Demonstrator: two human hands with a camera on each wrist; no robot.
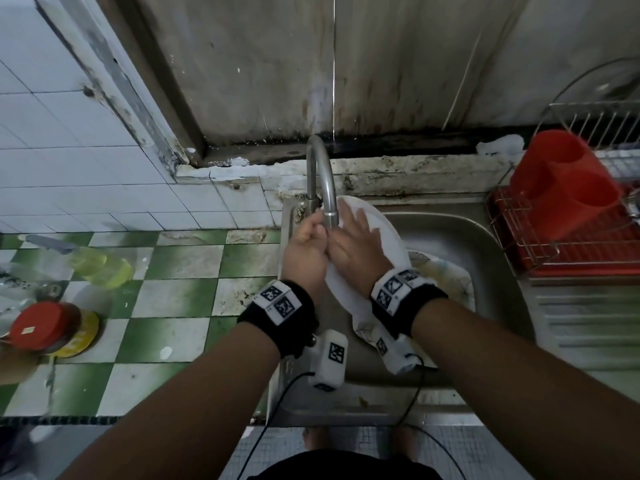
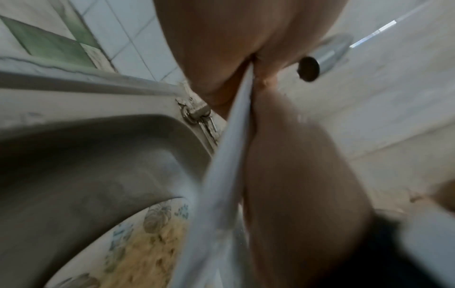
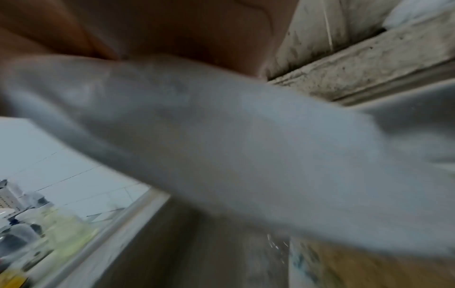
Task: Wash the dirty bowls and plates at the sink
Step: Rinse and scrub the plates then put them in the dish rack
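A white plate (image 1: 388,237) is tilted on edge over the steel sink (image 1: 478,237), right under the tap spout (image 1: 329,202). My left hand (image 1: 310,237) grips the plate's left rim. My right hand (image 1: 358,233) lies flat on the plate's face with fingers spread. Seen from the left wrist, the plate's rim (image 2: 229,155) runs between my left palm (image 2: 216,48) and my right hand (image 2: 295,165). The right wrist view is blurred, with the plate (image 3: 234,146) under my right palm (image 3: 172,29). A patterned plate (image 1: 446,275) (image 2: 147,243) with yellowish food residue lies in the basin.
A red cutlery holder (image 1: 568,181) stands in a wire dish rack (image 1: 512,233) at the sink's right, above the drainboard (image 1: 588,323). On the green-checked counter at left are a bottle of yellow liquid (image 1: 100,265) and a red-lidded jar (image 1: 38,323).
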